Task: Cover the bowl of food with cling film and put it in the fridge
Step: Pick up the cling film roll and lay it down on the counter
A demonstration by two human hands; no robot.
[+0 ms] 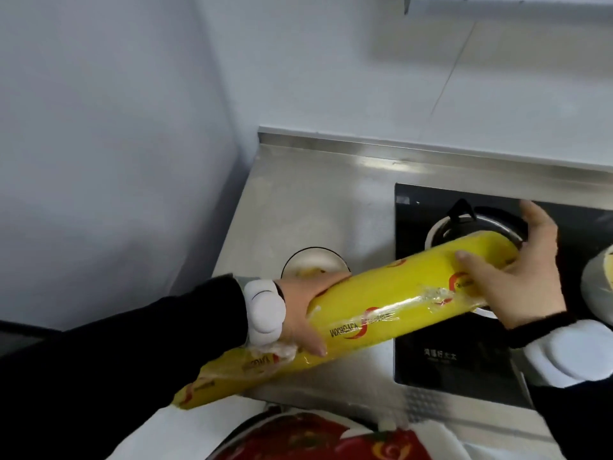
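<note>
A long yellow roll of cling film (371, 303) slants across the steel counter (298, 210), held in the air by both hands. My left hand (306, 307) grips its lower left part, thumb in front and fingers behind. My right hand (517, 277) holds the upper right end, thumb on top, with a loose edge of film (431, 300) lifted near it. A white bowl (315, 262) with yellowish food sits on the counter just behind my left hand, partly hidden by hand and roll.
A black glass gas hob (441, 353) with a metal burner ring (491, 224) lies to the right, under the roll's end. A round container (597, 280) shows at the right edge. Walls close in at the left and back. A red patterned cloth (331, 439) is below.
</note>
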